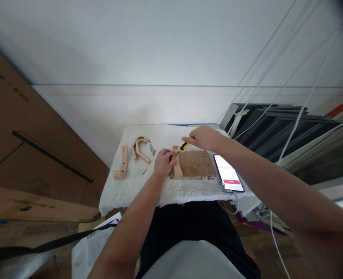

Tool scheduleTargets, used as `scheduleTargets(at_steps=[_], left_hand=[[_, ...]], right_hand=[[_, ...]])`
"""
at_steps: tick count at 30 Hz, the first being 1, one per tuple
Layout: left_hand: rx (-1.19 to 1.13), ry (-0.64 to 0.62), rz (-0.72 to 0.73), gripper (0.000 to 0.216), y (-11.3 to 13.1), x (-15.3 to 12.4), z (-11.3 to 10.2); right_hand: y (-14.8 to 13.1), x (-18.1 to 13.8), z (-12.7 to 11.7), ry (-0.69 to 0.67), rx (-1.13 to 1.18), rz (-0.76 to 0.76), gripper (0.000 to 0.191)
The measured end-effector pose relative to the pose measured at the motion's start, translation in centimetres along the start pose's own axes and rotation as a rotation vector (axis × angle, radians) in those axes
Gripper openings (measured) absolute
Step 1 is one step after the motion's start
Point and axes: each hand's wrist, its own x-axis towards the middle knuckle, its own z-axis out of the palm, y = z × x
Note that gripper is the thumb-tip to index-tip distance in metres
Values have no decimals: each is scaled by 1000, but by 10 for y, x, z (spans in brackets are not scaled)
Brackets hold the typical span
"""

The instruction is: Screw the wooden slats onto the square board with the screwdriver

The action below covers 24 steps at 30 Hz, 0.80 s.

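Observation:
My right hand (205, 138) grips a yellow-and-black screwdriver (184, 146), tilted so that its tip points down and left. The tip meets a pale wooden piece (177, 169) lying across the left end of a brown board (197, 164) with several small dark holes. Beside that tip, the fingers of my left hand (163, 164) are closed at the wooden piece's left edge. What they pinch is too small to make out. Left of this hand lie several loose screws (152, 150), and a single screw (144, 171) rests nearer me.
A bent wooden piece with holes (124, 162) and curved wooden hooks (139, 144) lie on the white-covered table (136, 193). A lit phone (232, 182) sits at the right. Cables (297, 112) hang on the right; cardboard (43, 143) stands left.

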Motion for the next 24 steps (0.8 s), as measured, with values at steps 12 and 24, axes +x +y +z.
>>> scheduleTargets(at_steps=[12, 24], left_hand=[[30, 21, 40, 17, 0, 1, -1], [5, 12, 15, 16, 5, 1, -2]], right_hand=[[-3, -3, 3, 88, 122, -133, 43], [-7, -7, 4, 142, 225, -221, 41]])
